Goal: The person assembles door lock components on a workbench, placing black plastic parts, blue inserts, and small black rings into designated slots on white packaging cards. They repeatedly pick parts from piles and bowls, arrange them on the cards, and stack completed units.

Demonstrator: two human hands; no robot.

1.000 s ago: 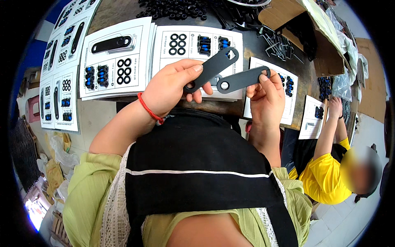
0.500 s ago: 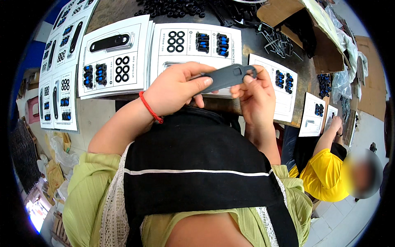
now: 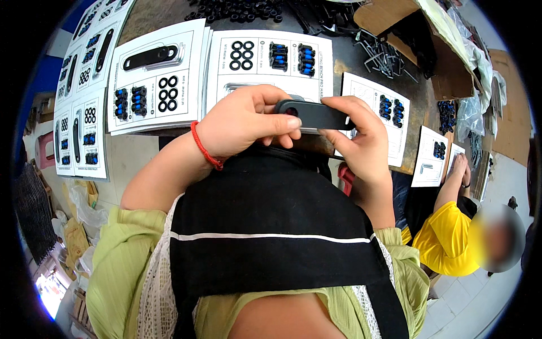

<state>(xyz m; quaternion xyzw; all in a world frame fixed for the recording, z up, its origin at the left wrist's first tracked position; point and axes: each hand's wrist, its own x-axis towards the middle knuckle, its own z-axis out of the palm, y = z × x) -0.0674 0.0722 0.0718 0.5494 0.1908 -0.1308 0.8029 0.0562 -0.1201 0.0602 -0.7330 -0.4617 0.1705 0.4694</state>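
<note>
Between my two hands is a flat, dark bar-shaped piece (image 3: 319,114) with rounded ends and a round dark spot near its left end. My left hand (image 3: 245,121) pinches that left end, thumb on top and fingers underneath. Gripping the other end is my right hand (image 3: 364,133), its thumb at the near edge and a finger at the far edge. Just behind the piece lies a stack of white cards (image 3: 265,73) showing black washers and bolts with blue bands; my hands partly cover it. To its left, another card stack (image 3: 127,79) carries a similar black bar.
More packed cards (image 3: 90,130) lie far left. Loose black rings (image 3: 237,10), hex keys (image 3: 378,59) and an open cardboard box (image 3: 451,70) sit along the back. On the right are further cards (image 3: 375,93), and a person in a yellow top (image 3: 446,240) works alongside.
The dark bar has turned, so its round spot is now at the left end and it lies more level. My right hand has shifted slightly right and regripped its end.
</note>
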